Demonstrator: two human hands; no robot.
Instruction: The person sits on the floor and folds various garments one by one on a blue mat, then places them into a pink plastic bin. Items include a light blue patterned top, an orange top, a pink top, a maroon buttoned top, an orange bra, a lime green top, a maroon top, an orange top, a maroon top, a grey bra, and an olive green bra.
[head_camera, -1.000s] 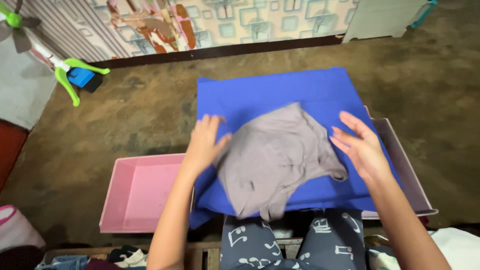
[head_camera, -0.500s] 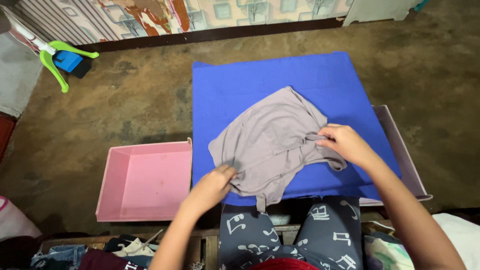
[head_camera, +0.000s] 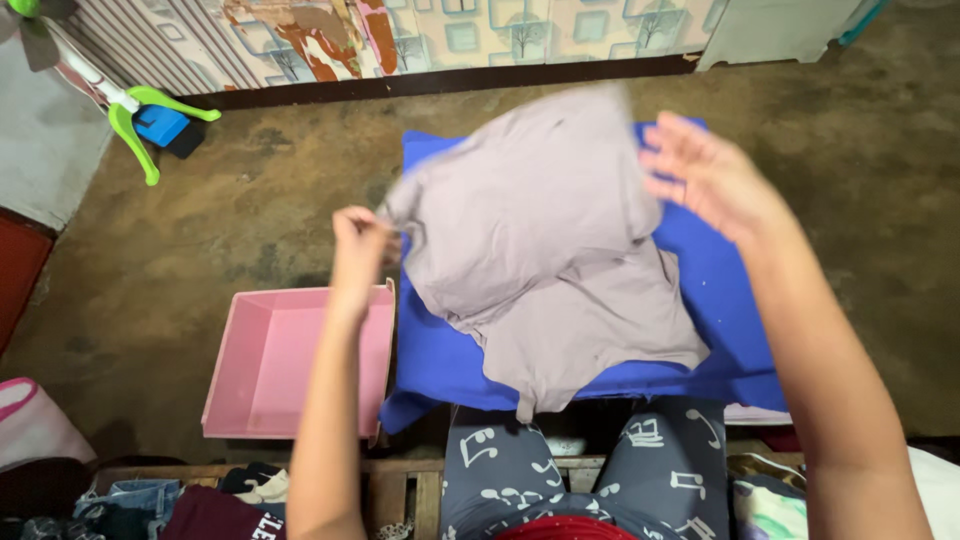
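Soft grey top (head_camera: 540, 240), prob. jersey

I see the garment (head_camera: 560, 270) lying on the cloth-covered board (head_camera: 720, 300), its upper part lifted between my left hand (head_camera: 358, 245) and right hand (head_camera: 705, 170); the tray (head_camera: 300, 370) sits left of the board (fan stand (head_camera: 140, 120) far left, near the wall)

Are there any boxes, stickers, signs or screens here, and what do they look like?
No packages, signs or screens show.
Printed letters: white, on a dark red garment at the bottom left, cut off by the edge.
Pink bin: open, rectangular, plain, no label, on the floor left of the blue cloth.
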